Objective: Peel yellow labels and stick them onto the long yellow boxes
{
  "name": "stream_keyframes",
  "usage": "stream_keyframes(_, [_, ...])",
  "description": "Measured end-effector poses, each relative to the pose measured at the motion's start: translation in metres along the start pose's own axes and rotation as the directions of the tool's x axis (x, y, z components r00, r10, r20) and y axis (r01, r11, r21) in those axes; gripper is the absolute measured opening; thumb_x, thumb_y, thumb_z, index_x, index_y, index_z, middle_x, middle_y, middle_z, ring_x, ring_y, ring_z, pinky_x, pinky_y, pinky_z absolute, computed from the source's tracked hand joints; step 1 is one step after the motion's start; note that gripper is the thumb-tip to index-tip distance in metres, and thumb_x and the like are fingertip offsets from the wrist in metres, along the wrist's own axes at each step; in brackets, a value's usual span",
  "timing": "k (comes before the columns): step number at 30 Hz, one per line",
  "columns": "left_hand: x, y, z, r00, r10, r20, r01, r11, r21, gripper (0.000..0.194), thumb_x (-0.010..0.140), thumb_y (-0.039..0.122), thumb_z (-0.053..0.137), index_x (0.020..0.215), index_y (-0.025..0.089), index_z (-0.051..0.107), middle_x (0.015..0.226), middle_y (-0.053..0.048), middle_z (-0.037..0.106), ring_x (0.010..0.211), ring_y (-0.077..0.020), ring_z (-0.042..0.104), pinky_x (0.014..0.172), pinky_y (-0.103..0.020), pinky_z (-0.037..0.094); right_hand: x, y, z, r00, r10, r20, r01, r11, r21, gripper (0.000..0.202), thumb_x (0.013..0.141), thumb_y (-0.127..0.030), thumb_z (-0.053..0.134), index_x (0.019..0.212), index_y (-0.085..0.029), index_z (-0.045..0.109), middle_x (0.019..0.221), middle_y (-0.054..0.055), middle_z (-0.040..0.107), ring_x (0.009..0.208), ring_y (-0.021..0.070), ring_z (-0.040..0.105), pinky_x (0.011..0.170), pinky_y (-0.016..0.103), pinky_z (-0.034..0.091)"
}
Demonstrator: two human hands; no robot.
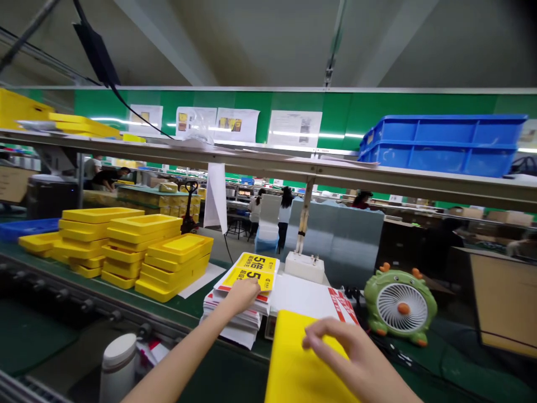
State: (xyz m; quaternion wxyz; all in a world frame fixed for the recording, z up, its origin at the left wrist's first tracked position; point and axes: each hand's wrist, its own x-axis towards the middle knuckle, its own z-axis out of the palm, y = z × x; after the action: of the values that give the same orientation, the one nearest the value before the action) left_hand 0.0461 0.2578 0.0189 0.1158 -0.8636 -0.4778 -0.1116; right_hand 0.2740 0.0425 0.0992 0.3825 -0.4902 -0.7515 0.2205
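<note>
My left hand (242, 295) reaches forward and rests on top of a stack of printed sheets (243, 305), fingers on the top yellow and white sheet (251, 270) with black print. Whether it grips that sheet I cannot tell. My right hand (350, 352) lies near the front, fingers spread on a flat yellow tray (293, 364) that sits before me. A white sheet with red print (312, 299) lies between the stack and the tray.
Stacks of yellow trays (138, 249) stand on the green belt at left. A green toy-like fan (398, 305) sits at right, a white bottle (118, 366) at lower left. Blue crates (440, 145) rest on the overhead shelf. People work in the background.
</note>
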Motion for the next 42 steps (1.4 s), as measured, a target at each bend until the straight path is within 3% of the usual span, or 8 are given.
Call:
stream_keyframes(3, [0.002,0.004,-0.001,0.999,-0.026,-0.019,0.026,0.999,0.028,0.019,0.090,0.029,0.053,0.091,0.011,0.060,0.100,-0.007,0.061,0.087,-0.0174,0.059,0.079,-0.037,0.052,0.071,0.020,0.018,0.993,0.103,0.056,-0.111,0.980,0.164,0.020,0.083,-0.033,0.052,0.078,-0.019,0.064,0.086,0.002,0.070,0.088,0.0191,0.062,0.081,0.027,0.045])
stream_keyframes(7, [0.002,0.004,0.000,0.999,-0.030,-0.033,0.030,0.999,0.015,0.018,0.090,0.027,0.053,0.089,0.011,0.060,0.095,-0.006,0.062,0.085,-0.0170,0.060,0.078,-0.037,0.052,0.135,0.063,0.051,0.961,0.274,0.042,-0.277,0.955,0.110,0.011,0.084,-0.018,0.053,0.080,-0.014,0.062,0.080,0.003,0.066,0.078,0.0161,0.060,0.076,0.029,0.045])
stream_keyframes(14, [-0.003,-0.010,0.002,0.994,0.075,-0.080,-0.089,0.978,-0.189,0.016,0.087,0.027,0.055,0.080,0.013,0.059,0.086,-0.003,0.061,0.080,-0.0153,0.057,0.073,-0.032,0.050,0.180,0.101,0.094,0.811,0.563,0.158,-0.576,0.816,0.049,0.045,0.093,-0.053,0.038,0.092,-0.012,0.058,0.068,0.000,0.060,0.056,0.0119,0.056,0.059,0.030,0.049])
stream_keyframes(19, [-0.009,-0.017,0.005,0.985,0.070,-0.161,-0.119,0.941,-0.318,0.009,0.087,0.020,0.052,0.083,0.013,0.057,0.090,-0.003,0.057,0.077,-0.0142,0.055,0.070,-0.030,0.047,0.194,0.104,0.101,0.747,0.621,0.238,-0.660,0.735,0.154,0.027,0.091,-0.038,0.050,0.092,-0.012,0.058,0.071,0.000,0.060,0.055,0.0104,0.056,0.054,0.026,0.049])
stream_keyframes(24, [-0.013,-0.009,0.015,0.975,0.018,-0.219,-0.120,0.879,-0.461,0.011,0.087,0.020,0.049,0.085,0.015,0.058,0.090,-0.003,0.058,0.079,-0.0152,0.055,0.071,-0.030,0.045,0.192,0.104,0.099,0.785,0.573,0.235,-0.608,0.642,0.466,0.012,0.088,-0.014,0.056,0.099,-0.012,0.056,0.085,0.001,0.061,0.066,0.0095,0.059,0.056,0.022,0.052])
stream_keyframes(30, [0.002,0.000,0.015,0.961,-0.156,-0.229,-0.036,0.748,-0.662,0.036,0.089,0.040,0.049,0.114,0.016,0.057,0.112,-0.009,0.062,0.096,-0.0187,0.059,0.083,-0.033,0.047,0.186,0.094,0.098,0.834,0.486,0.262,-0.529,0.565,0.634,0.010,0.086,-0.003,0.053,0.091,-0.010,0.057,0.082,0.000,0.062,0.074,0.0118,0.063,0.067,0.026,0.055])
stream_keyframes(35, [0.007,-0.002,0.004,0.977,-0.068,-0.201,-0.088,0.732,-0.676,0.029,0.089,0.038,0.051,0.089,0.014,0.066,0.087,-0.004,0.068,0.080,-0.0166,0.061,0.074,-0.030,0.047,0.184,0.093,0.101,0.883,0.418,0.212,-0.453,0.647,0.614,0.006,0.084,-0.005,0.056,0.084,-0.011,0.057,0.074,-0.002,0.062,0.070,0.0115,0.062,0.067,0.027,0.054])
stream_keyframes(42, [0.003,0.005,0.000,0.972,-0.151,-0.182,-0.014,0.732,-0.681,0.024,0.085,0.032,0.058,0.069,0.013,0.058,0.074,-0.001,0.059,0.074,-0.0156,0.056,0.080,-0.036,0.045,0.189,0.100,0.112,0.909,0.393,0.141,-0.413,0.794,0.447,0.015,0.085,-0.013,0.059,0.071,-0.011,0.056,0.063,-0.005,0.055,0.057,0.0085,0.055,0.057,0.023,0.049])
